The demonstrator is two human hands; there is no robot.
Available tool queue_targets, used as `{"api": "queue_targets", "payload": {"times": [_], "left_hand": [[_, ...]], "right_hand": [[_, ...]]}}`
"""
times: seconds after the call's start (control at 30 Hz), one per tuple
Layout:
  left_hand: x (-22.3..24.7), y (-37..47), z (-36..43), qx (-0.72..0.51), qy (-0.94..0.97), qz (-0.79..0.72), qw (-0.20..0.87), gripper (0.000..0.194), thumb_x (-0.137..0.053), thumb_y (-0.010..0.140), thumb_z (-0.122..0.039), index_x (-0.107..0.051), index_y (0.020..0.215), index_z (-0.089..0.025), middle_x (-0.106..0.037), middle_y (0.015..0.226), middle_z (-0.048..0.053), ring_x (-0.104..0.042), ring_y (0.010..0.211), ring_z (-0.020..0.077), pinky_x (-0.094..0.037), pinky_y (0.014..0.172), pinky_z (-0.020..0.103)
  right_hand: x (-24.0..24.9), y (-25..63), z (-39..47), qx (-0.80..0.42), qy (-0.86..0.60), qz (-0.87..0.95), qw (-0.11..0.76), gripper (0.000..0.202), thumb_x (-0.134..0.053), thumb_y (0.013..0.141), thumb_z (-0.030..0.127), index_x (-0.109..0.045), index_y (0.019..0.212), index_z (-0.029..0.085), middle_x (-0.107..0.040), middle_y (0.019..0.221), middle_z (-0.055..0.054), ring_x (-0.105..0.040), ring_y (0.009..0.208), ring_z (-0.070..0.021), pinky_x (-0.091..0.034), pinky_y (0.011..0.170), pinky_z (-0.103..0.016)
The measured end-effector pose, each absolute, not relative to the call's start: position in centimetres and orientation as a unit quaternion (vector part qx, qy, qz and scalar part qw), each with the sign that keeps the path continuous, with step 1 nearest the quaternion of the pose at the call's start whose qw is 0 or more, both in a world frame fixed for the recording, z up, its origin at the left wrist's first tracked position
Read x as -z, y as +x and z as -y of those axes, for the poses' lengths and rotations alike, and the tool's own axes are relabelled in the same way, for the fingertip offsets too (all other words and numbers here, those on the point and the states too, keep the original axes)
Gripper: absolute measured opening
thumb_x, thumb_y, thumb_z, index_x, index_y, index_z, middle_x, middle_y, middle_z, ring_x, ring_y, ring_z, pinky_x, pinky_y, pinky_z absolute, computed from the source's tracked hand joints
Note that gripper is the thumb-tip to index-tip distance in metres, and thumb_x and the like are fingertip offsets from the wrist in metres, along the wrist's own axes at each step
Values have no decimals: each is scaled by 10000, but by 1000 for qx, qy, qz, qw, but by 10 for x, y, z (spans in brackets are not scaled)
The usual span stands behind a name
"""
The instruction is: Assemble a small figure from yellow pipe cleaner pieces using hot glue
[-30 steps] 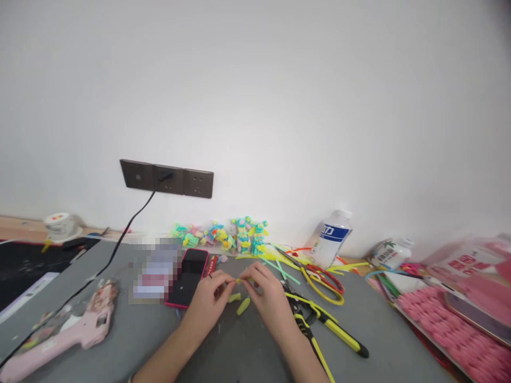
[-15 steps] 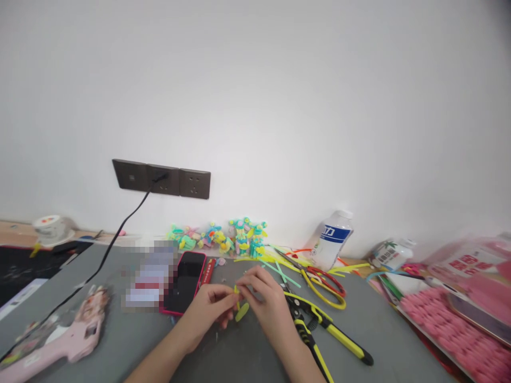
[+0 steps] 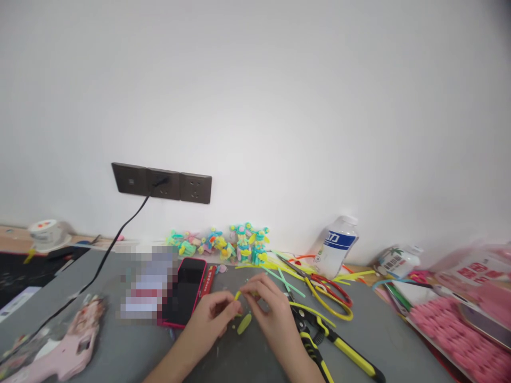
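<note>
My left hand (image 3: 211, 319) and my right hand (image 3: 269, 314) meet over the grey table mat (image 3: 359, 340), fingertips pinching a short yellow pipe cleaner piece (image 3: 238, 294) between them. A second yellow-green piece (image 3: 244, 323) lies on the mat just below the fingertips. A phone in a red case (image 3: 184, 290) lies just left of my left hand. Yellow-handled pliers (image 3: 331, 340) lie right of my right hand.
Small colourful pipe-cleaner figures (image 3: 223, 243) line the wall. Loose pipe cleaners and red-and-yellow scissors (image 3: 329, 290) lie beyond the pliers. A white bottle (image 3: 336, 246) stands at the back right, a pink glue gun (image 3: 67, 348) at the left, pink packaging (image 3: 463, 330) at the right. A black cable (image 3: 120, 236) runs from the wall socket.
The view has shifted slightly. My hands have stayed together on the yellow piece, working it between the fingertips; one loose yellow-green piece seen earlier is no longer visible.
</note>
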State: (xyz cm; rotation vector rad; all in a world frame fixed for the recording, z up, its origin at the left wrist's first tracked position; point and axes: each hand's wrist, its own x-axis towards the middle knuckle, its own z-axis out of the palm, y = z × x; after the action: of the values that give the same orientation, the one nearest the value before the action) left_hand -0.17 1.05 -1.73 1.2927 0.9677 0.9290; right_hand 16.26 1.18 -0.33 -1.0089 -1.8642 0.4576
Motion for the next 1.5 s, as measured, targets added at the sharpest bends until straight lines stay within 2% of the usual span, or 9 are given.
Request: {"api": "queue_targets", "payload": {"times": [0.1, 0.2, 0.43, 0.6, 0.77, 0.93, 1.13, 1.33, 1.5], "left_hand": [[15, -4, -13, -410, 560, -422, 583, 512, -562, 761, -660, -576, 648, -161, -384, 534, -66, -348, 438, 67, -271, 432, 206], [13, -4, -15, -409, 543, -417, 603, 475, -646, 710, -630, -585, 671, -160, -394, 531, -74, -332, 431, 61, -279, 422, 199], [7, -2, -10, -439, 454, -397, 666, 405, -728, 692, -529, -519, 667, -183, -435, 498, -87, -346, 409, 51, -292, 402, 174], [2, -5, -8, -493, 389, -367, 686, 355, -761, 708, -418, -509, 647, -175, -442, 507, -84, -347, 445, 45, -287, 432, 158], [3, -9, -12, -534, 364, -348, 680, 331, -772, 713, -391, -536, 650, -168, -495, 567, -62, -400, 502, 54, -331, 454, 153], [2, -7, -12, -549, 343, -342, 682, 334, -794, 686, -409, -577, 656, -157, -523, 573, -53, -429, 503, 47, -359, 456, 141], [0, 0, -10, -541, 357, -342, 680, 378, -816, 633, -462, -597, 672, -156, -572, 552, -35, -493, 492, 65, -379, 421, 145], [2, 1, -7, -548, 371, -378, 648, 378, -829, 621, -435, -577, 615, -154, -686, 599, 25, -593, 525, 97, -442, 472, 170], [2, -1, -7, -568, 396, -396, 603, 398, -802, 642, -469, -559, 591, -158, -663, 542, 16, -566, 468, 98, -419, 428, 173]], "right_hand": [[2, 165, -13, -194, -399, 771, 456, 139, -513, 904, 130, -593, 824, 211, -568, 814, -36, -578, 779, -168, -460, 688, -241], [1, 166, -14, -191, -390, 781, 449, 126, -533, 888, 110, -582, 824, 207, -565, 820, -34, -570, 771, -164, -448, 683, -239], [1, 158, -10, -198, -392, 761, 477, 148, -534, 862, 60, -572, 806, 192, -548, 790, -15, -544, 721, -133, -425, 642, -209], [6, 147, -6, -263, -407, 720, 497, 115, -530, 866, 123, -598, 792, 180, -560, 755, -23, -544, 653, -131, -413, 542, -198], [12, 129, -1, -373, -384, 649, 540, 123, -550, 881, 217, -662, 842, 180, -589, 840, -61, -600, 728, -157, -472, 548, -205], [15, 122, 1, -410, -376, 618, 555, 88, -610, 848, 239, -676, 881, 190, -606, 848, -51, -620, 741, -159, -509, 596, -222], [12, 139, -7, -365, -388, 650, 542, 114, -624, 827, 251, -700, 782, 178, -640, 741, -40, -625, 674, -160, -499, 579, -236], [9, 152, -12, -263, -461, 672, 517, 92, -621, 809, 217, -651, 732, 178, -649, 698, -15, -600, 640, -160, -480, 603, -252], [5, 152, -11, -245, -441, 702, 503, 108, -580, 848, 201, -612, 747, 182, -622, 709, -6, -592, 671, -159, -440, 638, -259]]}}
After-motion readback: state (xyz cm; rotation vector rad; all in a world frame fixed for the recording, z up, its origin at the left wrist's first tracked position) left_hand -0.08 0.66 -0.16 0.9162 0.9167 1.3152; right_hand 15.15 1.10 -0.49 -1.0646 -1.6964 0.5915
